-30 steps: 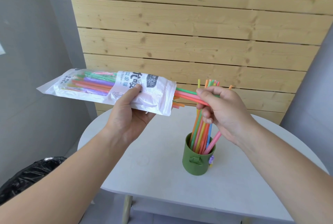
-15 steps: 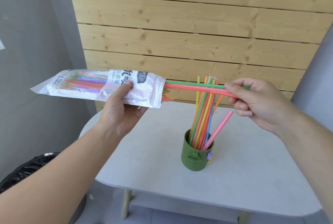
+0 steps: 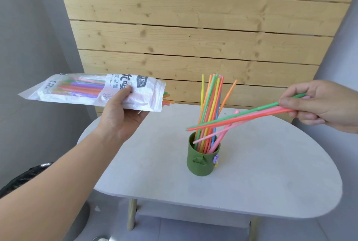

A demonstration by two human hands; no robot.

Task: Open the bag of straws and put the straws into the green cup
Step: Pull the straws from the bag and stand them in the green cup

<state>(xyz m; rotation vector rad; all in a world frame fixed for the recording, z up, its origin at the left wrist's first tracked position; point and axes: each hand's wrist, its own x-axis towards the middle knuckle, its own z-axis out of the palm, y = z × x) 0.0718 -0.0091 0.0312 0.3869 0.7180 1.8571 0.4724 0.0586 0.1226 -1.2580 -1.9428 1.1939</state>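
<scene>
My left hand (image 3: 122, 113) grips a white and clear straw bag (image 3: 81, 91), held level above the table's left side. Several coloured straws lie inside it, and a few orange and green tips poke out of its open right end. My right hand (image 3: 317, 105) pinches three loose straws (image 3: 242, 114), green, orange and pink, which slant down to the left over the cup. The green cup (image 3: 201, 161) stands on the table with several straws upright in it.
The small white oval table (image 3: 271, 182) on wooden legs stands against a wooden slat wall (image 3: 193, 27). A bin lined with a black bag (image 3: 25, 178) sits on the floor at the lower left.
My right hand has pulled three straws fully out of the bag and swung them right, tips now slanting down over the cup. The bag stays level in my left hand.
</scene>
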